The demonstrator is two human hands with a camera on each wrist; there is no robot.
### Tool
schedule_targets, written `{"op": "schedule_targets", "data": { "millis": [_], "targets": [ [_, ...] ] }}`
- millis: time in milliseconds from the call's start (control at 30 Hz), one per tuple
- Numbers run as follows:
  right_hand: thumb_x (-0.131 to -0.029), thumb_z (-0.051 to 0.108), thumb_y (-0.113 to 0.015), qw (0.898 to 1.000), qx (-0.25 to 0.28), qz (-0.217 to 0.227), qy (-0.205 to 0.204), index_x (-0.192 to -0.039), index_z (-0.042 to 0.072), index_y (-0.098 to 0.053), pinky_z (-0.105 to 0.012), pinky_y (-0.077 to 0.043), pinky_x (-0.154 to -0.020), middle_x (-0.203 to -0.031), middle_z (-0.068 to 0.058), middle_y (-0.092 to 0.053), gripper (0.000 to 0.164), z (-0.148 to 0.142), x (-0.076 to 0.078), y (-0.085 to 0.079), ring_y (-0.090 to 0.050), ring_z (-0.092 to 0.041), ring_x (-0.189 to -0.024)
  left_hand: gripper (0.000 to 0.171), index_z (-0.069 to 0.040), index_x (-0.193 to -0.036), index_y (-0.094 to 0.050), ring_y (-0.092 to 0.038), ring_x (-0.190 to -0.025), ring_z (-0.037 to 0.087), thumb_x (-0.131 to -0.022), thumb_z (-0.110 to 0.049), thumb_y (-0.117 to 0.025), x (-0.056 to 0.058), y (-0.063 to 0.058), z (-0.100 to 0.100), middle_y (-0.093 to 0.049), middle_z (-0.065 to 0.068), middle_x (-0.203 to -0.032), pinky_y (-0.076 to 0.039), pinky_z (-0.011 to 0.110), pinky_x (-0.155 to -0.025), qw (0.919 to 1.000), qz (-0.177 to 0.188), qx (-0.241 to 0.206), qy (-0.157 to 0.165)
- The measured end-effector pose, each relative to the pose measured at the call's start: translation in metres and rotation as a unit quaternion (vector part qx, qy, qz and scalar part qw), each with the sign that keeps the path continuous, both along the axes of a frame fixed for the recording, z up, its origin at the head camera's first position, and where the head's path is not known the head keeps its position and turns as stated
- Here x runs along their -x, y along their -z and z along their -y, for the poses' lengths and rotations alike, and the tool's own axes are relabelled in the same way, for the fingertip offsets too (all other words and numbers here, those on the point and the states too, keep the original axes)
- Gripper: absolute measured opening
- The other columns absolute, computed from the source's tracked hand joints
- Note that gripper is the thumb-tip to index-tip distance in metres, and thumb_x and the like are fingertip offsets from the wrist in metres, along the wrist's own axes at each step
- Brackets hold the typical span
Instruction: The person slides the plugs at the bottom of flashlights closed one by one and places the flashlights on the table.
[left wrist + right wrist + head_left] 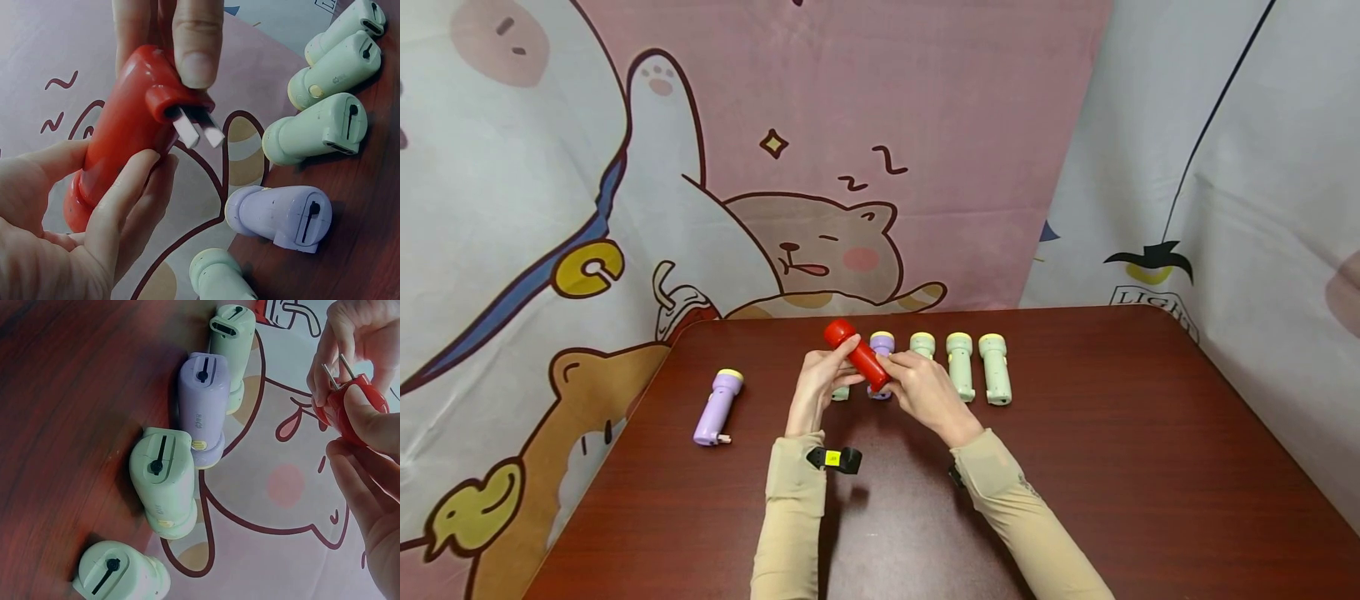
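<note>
A red flashlight (859, 354) with a folding plug is held tilted above the table, its head toward the far left. My left hand (820, 383) grips its body near the head, thumb on one side and fingers on the other. My right hand (925, 392) pinches the tail end, its thumb beside the plug. Two metal prongs (187, 129) stick out from the tail in the left wrist view, and both prongs (340, 372) show in the right wrist view too. Behind the hands, a purple flashlight (882, 342) and a green flashlight (840, 394) are partly covered.
More green flashlights (959, 367) stand in a row toward the back of the brown table (1150, 467). Alone at the left lies another purple flashlight (718, 408) with its prongs out. A printed cloth (962, 125) hangs behind the table.
</note>
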State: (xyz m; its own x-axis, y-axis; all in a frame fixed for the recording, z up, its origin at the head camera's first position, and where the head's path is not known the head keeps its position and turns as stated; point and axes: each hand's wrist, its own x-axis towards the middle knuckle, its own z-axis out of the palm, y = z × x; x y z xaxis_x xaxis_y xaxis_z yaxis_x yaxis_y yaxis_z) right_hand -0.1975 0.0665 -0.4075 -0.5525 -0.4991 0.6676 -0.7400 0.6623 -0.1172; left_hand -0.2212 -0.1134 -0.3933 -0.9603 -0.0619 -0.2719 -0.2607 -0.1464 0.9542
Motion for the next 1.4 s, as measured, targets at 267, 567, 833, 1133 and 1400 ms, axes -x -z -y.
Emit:
{"op": "schedule_targets", "data": {
  "millis": [267,567,833,1133,1400],
  "targets": [
    [-0.072,0.006,-0.08,1.0,0.001,-0.002,0.003,-0.113,0.005,-0.07,-0.032,-0.056,-0.077,-0.099,-0.006,-0.072,0.042,0.001,-0.0014,-0.0019,-0.066,-0.02,-0.089,0.053,0.016,-0.114,-0.056,-0.068,-0.061,0.012,-0.087,-0.028,-0.068,-0.0002,-0.0003,-0.0002,-0.07,0.006,-0.078,-0.057,0.023,-0.058,1.0,-0.002,0.002,-0.003],
    [-0.073,0.006,-0.079,1.0,-0.014,-0.01,0.007,-0.112,0.006,-0.07,-0.031,-0.056,-0.076,-0.098,-0.005,-0.072,0.04,0.0009,-0.0009,-0.0023,-0.065,-0.019,-0.087,0.055,0.017,-0.115,-0.054,-0.068,-0.058,0.011,-0.087,-0.028,-0.068,0.0001,-0.0019,-0.0005,-0.069,0.012,-0.079,-0.057,0.024,-0.057,0.9999,0.006,0.004,-0.008],
    [-0.074,0.003,-0.078,1.0,-0.014,-0.003,0.004,-0.112,0.005,-0.07,-0.031,-0.056,-0.077,-0.099,-0.006,-0.073,0.039,0.0004,-0.0003,-0.0021,-0.066,-0.019,-0.089,0.057,0.018,-0.117,-0.052,-0.068,-0.06,0.012,-0.087,-0.028,-0.068,0.0012,-0.0008,-0.0009,-0.069,0.013,-0.081,-0.057,0.025,-0.057,0.9999,0.014,0.002,-0.006],
    [-0.073,0.001,-0.078,1.0,-0.023,-0.002,0.003,-0.112,0.004,-0.07,-0.031,-0.056,-0.077,-0.099,-0.006,-0.073,0.04,-0.0006,-0.0004,-0.0039,-0.066,-0.019,-0.089,0.057,0.018,-0.118,-0.052,-0.068,-0.059,0.012,-0.087,-0.028,-0.067,0.0011,0.0005,-0.0013,-0.068,0.011,-0.077,-0.057,0.025,-0.057,0.9999,0.015,0.001,-0.004],
    [-0.068,-0.01,-0.071,1.0,-0.024,-0.005,0.0,-0.112,0.003,-0.07,-0.03,-0.057,-0.075,-0.098,-0.006,-0.073,0.046,-0.0017,-0.0004,-0.0036,-0.066,-0.019,-0.087,0.055,0.018,-0.116,-0.054,-0.068,-0.055,0.011,-0.087,-0.028,-0.067,-0.0004,-0.0007,-0.001,-0.069,0.008,-0.074,-0.056,0.024,-0.056,0.9999,0.011,0.006,0.002]
  ]
}}
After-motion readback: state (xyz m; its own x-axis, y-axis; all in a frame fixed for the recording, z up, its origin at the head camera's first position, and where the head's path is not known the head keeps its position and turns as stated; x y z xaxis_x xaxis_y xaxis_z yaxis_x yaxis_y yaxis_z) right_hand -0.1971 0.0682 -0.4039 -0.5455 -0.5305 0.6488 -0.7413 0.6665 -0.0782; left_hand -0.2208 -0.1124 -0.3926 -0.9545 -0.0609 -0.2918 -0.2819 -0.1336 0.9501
